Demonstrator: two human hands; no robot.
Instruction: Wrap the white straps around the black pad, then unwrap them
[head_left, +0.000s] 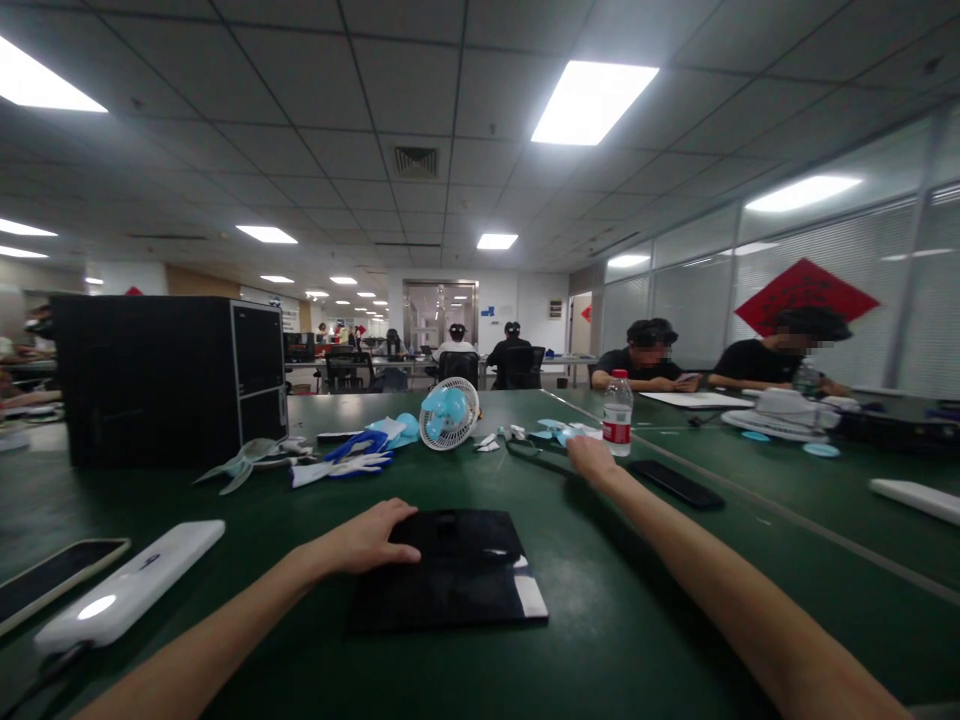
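A flat black panel (457, 580) lies on the green table before me, with a white patch at its lower right corner. My left hand (386, 535) rests on the panel's left side, thumb and fingers apart. Stretched far forward, my right hand (590, 458) is at some small light-blue and white pieces (555, 428), left of a red-capped water bottle (617, 415). Its fingertips point away from me, so whether they grip a piece is hidden. A small fan (448, 413) with light-blue blades and a white grille stands beyond the panel.
A large black case (150, 380) stands at left, with blue-and-white gloves (345, 460) beside it. A white power bank (131, 585) and a phone (56, 580) lie near left. Another phone (676, 484) lies right of my right hand. Two people sit at the right.
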